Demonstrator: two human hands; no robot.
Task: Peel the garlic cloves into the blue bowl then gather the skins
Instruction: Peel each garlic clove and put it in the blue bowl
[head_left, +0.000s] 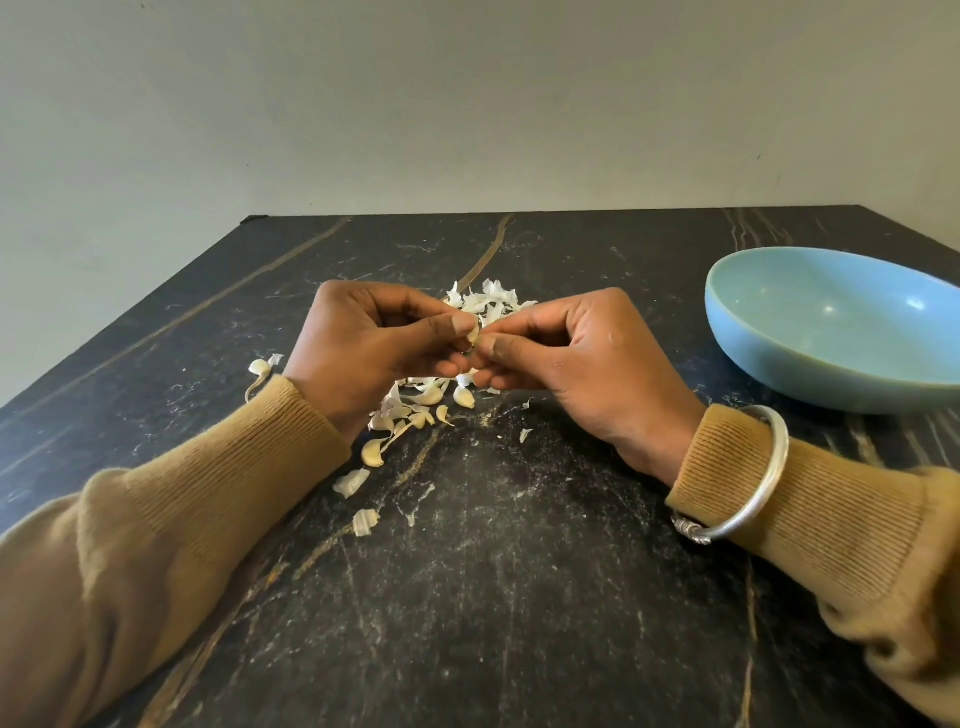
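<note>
My left hand (374, 348) and my right hand (566, 353) meet above the table's middle, and both pinch one small garlic clove (472, 336) between thumbs and fingertips. Most of the clove is hidden by the fingers. Under and behind the hands lies a heap of white garlic skins (488, 301) mixed with several unpeeled cloves (431, 396). One clove (373, 453) lies near my left wrist. The blue bowl (779, 358) stands at the right, apart from the hands; the part of its inside that shows is bare.
The dark marble table (493, 571) reaches to a pale wall behind. Loose skin pieces (352, 482) lie toward the front left, and another scrap (260, 367) lies beside my left sleeve. A silver bangle (769, 483) sits on my right wrist.
</note>
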